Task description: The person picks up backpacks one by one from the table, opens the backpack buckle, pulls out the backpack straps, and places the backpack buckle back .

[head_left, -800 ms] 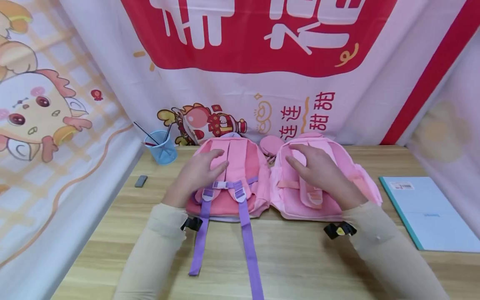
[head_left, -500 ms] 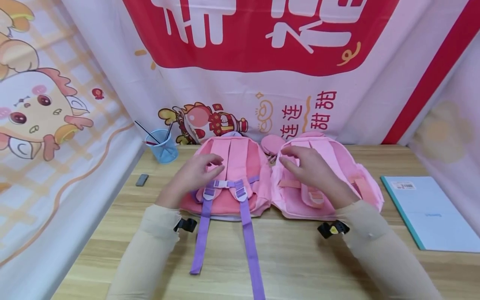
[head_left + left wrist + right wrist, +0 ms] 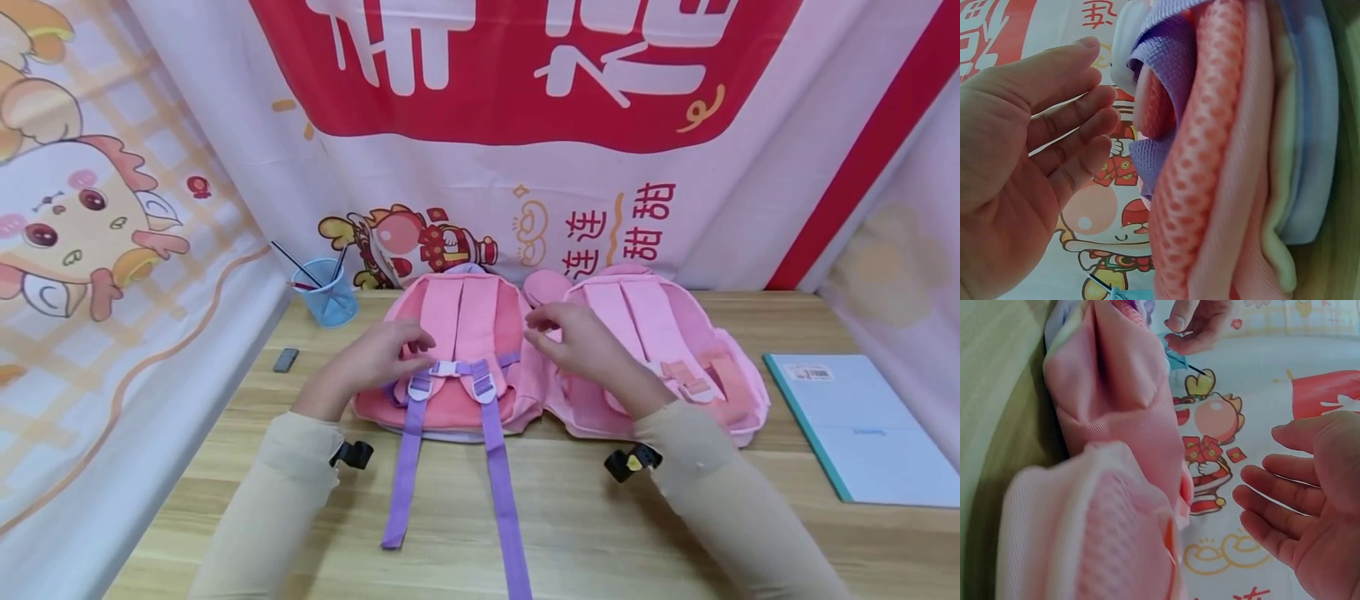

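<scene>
Two backpacks lie side by side on the table, straps facing up. The left one is coral pink, with purple webbing trailing toward me and a white buckle joining its shoulder straps. The right backpack is paler pink. My left hand hovers over the left backpack's left side, fingers loosely bent; the left wrist view shows a gap between fingers and bag. My right hand hangs above the inner side of the right backpack, near where the bags meet. It holds nothing in the right wrist view.
A blue mesh pen cup with pens stands at the back left. In front of it lies a small grey block. A light-blue folder is at the right. A round pink pouch sits between the backpacks' tops.
Both hands have drifted left and slightly toward me. My right hand has come off the middle of the right backpack toward its inner edge, baring more of its straps. The backpacks stay in place.
</scene>
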Tool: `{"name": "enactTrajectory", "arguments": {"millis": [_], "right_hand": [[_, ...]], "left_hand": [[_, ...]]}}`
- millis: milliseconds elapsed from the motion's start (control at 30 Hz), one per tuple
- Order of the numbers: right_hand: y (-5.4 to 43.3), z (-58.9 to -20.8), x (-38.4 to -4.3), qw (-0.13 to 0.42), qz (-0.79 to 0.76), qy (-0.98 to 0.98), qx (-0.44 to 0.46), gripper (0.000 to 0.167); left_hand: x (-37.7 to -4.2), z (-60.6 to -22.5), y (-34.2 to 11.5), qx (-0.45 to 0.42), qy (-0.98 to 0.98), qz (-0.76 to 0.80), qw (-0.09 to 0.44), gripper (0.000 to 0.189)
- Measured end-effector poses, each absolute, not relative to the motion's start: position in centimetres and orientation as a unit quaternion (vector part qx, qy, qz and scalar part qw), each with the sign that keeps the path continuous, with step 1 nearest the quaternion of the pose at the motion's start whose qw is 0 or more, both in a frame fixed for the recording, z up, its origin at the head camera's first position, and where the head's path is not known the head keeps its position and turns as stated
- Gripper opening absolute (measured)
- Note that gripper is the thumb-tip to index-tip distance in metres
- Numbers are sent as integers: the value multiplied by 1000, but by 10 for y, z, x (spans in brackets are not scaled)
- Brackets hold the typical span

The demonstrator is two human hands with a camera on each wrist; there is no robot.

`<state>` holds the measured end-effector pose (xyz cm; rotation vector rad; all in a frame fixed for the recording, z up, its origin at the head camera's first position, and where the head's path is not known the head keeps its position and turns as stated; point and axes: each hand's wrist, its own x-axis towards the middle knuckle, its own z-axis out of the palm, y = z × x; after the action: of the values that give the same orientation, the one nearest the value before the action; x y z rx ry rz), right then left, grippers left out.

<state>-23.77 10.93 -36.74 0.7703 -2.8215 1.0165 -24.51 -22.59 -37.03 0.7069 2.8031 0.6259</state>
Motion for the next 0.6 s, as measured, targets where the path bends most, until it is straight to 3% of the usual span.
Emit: {"name": "enactTrajectory", "arguments": {"millis": [433, 600], "right_hand": [[59, -381, -246, -62, 336, -905, 254, 38], [41, -393, -244, -71, 321, -904, 273, 38]], "left_hand": [[-250, -379, -230, 234, 947, 184, 123, 26], [-253, -381, -230, 239, 947, 177, 122, 25]]}}
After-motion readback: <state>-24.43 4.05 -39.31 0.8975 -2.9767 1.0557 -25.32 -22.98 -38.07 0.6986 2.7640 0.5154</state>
